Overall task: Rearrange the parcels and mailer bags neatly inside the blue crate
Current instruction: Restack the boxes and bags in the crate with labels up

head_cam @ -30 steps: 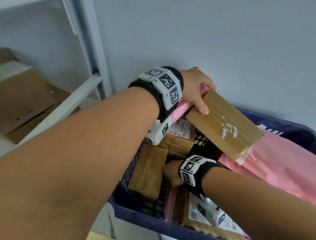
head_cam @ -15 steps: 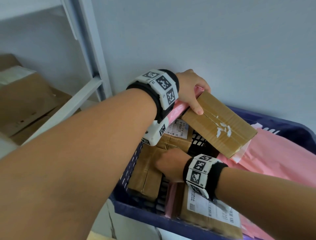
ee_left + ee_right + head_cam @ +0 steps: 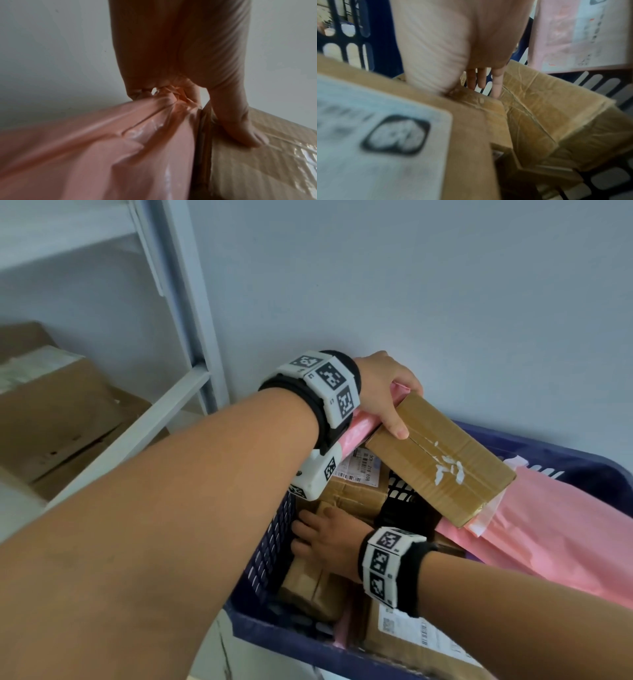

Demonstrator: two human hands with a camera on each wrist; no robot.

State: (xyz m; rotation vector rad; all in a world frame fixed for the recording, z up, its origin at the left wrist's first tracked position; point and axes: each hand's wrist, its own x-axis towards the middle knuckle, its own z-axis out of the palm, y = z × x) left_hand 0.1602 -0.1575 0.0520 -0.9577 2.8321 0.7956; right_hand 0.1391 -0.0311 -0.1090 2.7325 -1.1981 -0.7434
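The blue crate (image 3: 291,642) holds several brown parcels and pink mailer bags. My left hand (image 3: 387,395) is raised over its back left corner. Its fingers bunch a pink mailer bag (image 3: 102,148) and its thumb presses a taped brown box (image 3: 438,463) against the bag. Both hang tilted above the crate. My right hand (image 3: 318,535) is down inside by the left wall. Its straight fingers (image 3: 481,81) lie across a small brown parcel (image 3: 308,583) and over its far edge. The thumb is hidden in the right wrist view.
A labelled parcel (image 3: 356,491) lies at the crate's back and another (image 3: 411,642) under my right forearm. A crumpled parcel (image 3: 547,115) sits beside my fingers. A white shelf frame (image 3: 191,337) and cardboard boxes (image 3: 61,412) stand to the left. The wall (image 3: 445,285) is close behind.
My right hand has slid left across the crate floor onto the small parcel by the left wall. The left hand keeps holding the bag and box in nearly the same place.
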